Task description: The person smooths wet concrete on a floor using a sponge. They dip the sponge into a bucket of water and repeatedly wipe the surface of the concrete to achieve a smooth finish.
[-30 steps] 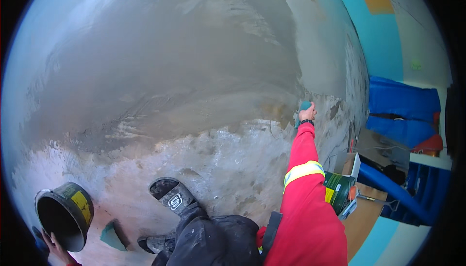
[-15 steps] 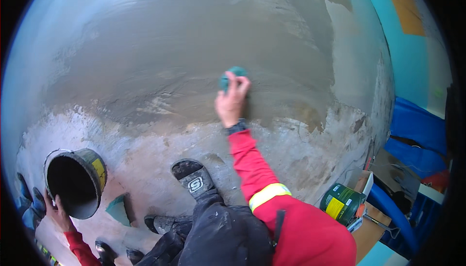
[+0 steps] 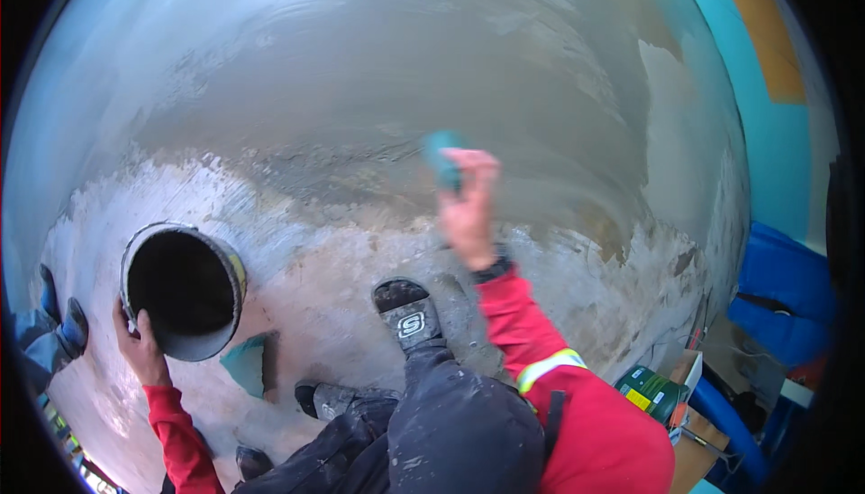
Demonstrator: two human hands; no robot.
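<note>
My right hand (image 3: 468, 206) is closed around a teal sponge (image 3: 441, 157), blurred by motion, over the smeared wet grey cement layer (image 3: 351, 89). Whether the sponge touches the layer I cannot tell. To the left, my left hand (image 3: 141, 350) grips the near rim of a dark bucket (image 3: 232, 269), thumb at its mouth and fingers along the outside. The bucket's mouth faces up toward me; its inside is too dark to make out. A teal wedge-shaped foam piece (image 3: 245, 365) lies beside the bucket, on the pale rough concrete.
My slippered foot (image 3: 410, 314) rests on the concrete between the bucket and my right arm. At the lower right stand a green can (image 3: 651, 392) and a blue tube (image 3: 734, 431). Behind them lies blue sheeting (image 3: 784, 287). Another person's dark shoes (image 3: 72, 327) show at the far left.
My right hand has moved slightly right with the sponge, lifting or turning it. The bucket has tipped more upright and shifted right and up in view, with my left hand still on it.
</note>
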